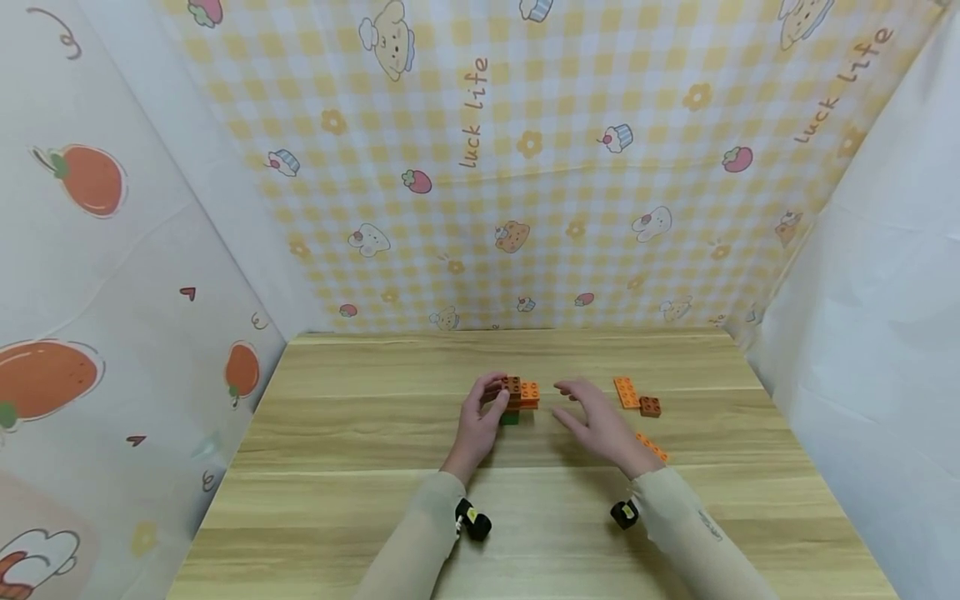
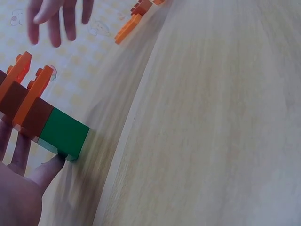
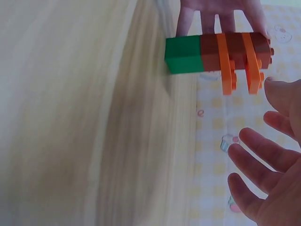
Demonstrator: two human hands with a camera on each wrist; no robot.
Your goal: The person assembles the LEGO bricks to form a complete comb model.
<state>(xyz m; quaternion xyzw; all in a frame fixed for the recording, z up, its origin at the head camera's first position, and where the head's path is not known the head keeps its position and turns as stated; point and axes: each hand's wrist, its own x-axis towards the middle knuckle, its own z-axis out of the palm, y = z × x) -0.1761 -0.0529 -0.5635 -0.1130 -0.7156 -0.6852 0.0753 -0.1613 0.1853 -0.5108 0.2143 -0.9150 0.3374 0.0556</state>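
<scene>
Gripping a block stack (image 1: 513,400), the left hand (image 1: 477,423) curls fingers and thumb about the stack's left side. Its upright column runs green block (image 3: 183,55) lowest, then brown blocks (image 3: 210,52) with two orange plates (image 3: 226,63) sandwiched between (both jut out to the right). Right of the stack, the right hand (image 1: 600,425) is unladen, its fingers parted. Farther right of the stack, a loose orange plate (image 1: 626,392), a loose brown block (image 1: 650,407) and a second loose plate (image 1: 652,447) lie on the desk (image 1: 360,467).
</scene>
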